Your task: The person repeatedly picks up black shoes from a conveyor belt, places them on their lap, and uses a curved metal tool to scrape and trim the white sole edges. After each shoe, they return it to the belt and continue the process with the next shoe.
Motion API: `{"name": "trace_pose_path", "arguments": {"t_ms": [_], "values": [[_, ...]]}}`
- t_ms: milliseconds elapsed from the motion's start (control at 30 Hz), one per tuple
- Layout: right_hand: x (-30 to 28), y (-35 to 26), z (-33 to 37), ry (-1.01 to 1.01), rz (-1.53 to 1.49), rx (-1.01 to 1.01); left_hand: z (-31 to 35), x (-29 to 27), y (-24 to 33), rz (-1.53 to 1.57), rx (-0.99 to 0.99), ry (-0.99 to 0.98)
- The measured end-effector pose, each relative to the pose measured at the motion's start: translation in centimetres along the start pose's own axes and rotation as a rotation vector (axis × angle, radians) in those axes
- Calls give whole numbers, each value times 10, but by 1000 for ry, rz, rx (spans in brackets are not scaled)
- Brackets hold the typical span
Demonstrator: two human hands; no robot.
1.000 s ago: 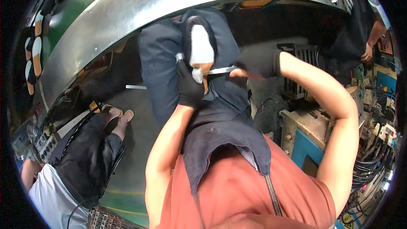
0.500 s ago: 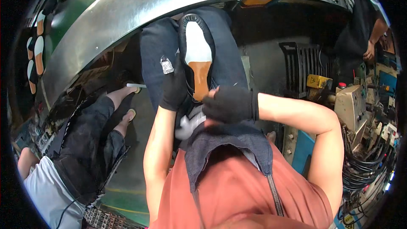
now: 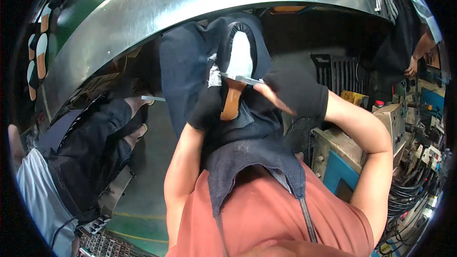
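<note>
A black shoe lies sole up over my lap, toe pointing away from me. Its underside is white at the front and brown toward the heel. My left hand, in a black glove with silver wrapping on one finger, grips the shoe's left side. Over on the right, my gloved right hand is closed on a thin, flat silver blade-like tool. That tool lies across the sole where white meets brown; I cannot tell how firmly it touches. The right thumb is bare.
A curved metal table edge spans the far side. Several soles or shoes stand on the green surface at far left. Another person sits at left; a second person's hand shows at right, near machinery and cables.
My right hand has moved from the heel out to the right, and the blade-like tool now lies across the sole. The shoe has shifted slightly right and tilted.
</note>
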State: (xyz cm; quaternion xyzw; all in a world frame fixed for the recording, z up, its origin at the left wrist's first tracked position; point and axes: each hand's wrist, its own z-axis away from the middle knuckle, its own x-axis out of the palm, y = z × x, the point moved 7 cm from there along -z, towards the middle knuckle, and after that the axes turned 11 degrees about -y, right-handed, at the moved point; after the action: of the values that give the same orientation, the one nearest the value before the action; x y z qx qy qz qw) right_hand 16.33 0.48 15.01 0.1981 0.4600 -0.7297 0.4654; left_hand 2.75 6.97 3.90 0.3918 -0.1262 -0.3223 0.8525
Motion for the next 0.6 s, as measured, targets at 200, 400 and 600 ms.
{"name": "trace_pose_path", "arguments": {"t_ms": [200,400,600], "values": [[28,25,2,206,-208,-52,-12,-4,21,206,539,-206],[18,50,8,-190,-201,35,-23,-8,17,-518,673,67],[11,-62,4,-113,225,-298,-42,-15,13,-271,486,-329]]}}
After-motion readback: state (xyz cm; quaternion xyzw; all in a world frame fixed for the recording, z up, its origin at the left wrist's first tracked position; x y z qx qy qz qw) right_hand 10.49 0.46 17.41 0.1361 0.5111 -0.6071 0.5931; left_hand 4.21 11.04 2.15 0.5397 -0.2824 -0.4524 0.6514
